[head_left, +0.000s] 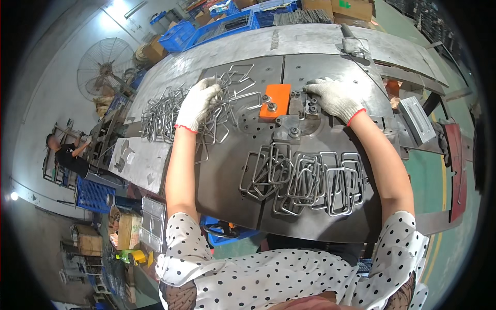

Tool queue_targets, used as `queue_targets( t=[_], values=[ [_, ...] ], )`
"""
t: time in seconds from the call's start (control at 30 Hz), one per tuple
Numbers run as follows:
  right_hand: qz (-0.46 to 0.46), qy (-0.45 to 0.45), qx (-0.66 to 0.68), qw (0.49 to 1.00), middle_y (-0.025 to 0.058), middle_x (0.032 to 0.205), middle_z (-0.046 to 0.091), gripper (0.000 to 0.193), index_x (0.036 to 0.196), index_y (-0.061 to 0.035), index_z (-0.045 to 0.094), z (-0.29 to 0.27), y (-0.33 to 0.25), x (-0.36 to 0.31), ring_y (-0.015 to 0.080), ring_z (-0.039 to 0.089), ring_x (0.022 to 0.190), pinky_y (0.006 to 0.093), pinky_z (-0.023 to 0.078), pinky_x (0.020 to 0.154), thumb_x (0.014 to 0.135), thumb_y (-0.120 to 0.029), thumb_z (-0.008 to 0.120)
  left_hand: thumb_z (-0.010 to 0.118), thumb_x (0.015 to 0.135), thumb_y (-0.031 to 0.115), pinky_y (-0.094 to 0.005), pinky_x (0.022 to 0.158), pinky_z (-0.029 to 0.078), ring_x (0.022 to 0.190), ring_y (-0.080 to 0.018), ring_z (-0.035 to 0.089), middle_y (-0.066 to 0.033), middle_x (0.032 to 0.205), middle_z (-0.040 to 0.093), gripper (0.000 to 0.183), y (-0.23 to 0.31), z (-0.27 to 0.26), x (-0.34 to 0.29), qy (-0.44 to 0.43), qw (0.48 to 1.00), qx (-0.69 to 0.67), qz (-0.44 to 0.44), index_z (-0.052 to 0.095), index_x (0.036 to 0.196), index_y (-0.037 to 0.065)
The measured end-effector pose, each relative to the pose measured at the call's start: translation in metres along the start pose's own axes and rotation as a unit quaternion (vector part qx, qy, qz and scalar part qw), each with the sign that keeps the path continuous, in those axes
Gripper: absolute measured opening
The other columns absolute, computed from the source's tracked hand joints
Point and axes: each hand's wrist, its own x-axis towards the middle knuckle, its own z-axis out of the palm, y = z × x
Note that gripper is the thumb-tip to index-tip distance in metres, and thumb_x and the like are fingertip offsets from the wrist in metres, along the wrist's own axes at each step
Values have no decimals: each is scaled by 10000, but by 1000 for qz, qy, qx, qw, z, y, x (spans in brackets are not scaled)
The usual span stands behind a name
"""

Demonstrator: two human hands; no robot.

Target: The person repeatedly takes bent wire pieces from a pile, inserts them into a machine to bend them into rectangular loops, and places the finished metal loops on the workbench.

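Note:
My left hand (199, 102), in a white knit glove with a red cuff, is closed on bent wire at the right side of a tangled pile of wire frames (163, 114). Some loose frames (241, 75) lie just beyond its fingers. My right hand (336, 97), gloved the same way, reaches over the plate with its fingers stretched toward the bolted steel jig block (311, 107), touching or close to it. Left of that block sits an orange plate (277, 99) with bolts on it. A bolted steel clamp piece (288, 130) stands nearer to me.
Several rectangular wire frames (305, 178) lie heaped on the steel table (227, 199) near me. A metal box-like part (416, 120) sits at the right edge. Blue crates (222, 30) stand at the far side. Another person (72, 154) works at far left, near a large fan (105, 68).

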Motion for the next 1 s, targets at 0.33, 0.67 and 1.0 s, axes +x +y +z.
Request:
queue_targets(
  t=[0.33,0.67,1.0],
  values=[
    [-13,4,1,1000,105,1240,691,370,1315,-162,718,0,-2,2,353,643,1170,487,521,987,971,-164,582,599,1015,339,-382,889,534,996,-291,708,-175,1052,749,411,8,-9,13,48,927,344,140,704,1234,8],
    [-31,26,18,999,110,1211,704,359,1282,-147,729,8,2,5,363,644,1145,488,526,970,949,-146,595,573,1015,373,-471,964,525,1136,-407,684,-223,1171,731,393,29,-57,11,184,896,365,175,713,1198,56],
    [-13,6,6,1000,125,1201,707,385,1298,-135,720,1,-1,3,363,640,1149,488,517,966,935,-123,593,598,982,350,-469,1012,530,1191,-377,682,-206,1256,724,414,-43,-83,-43,118,866,483,-45,700,1293,97]
  ],
)
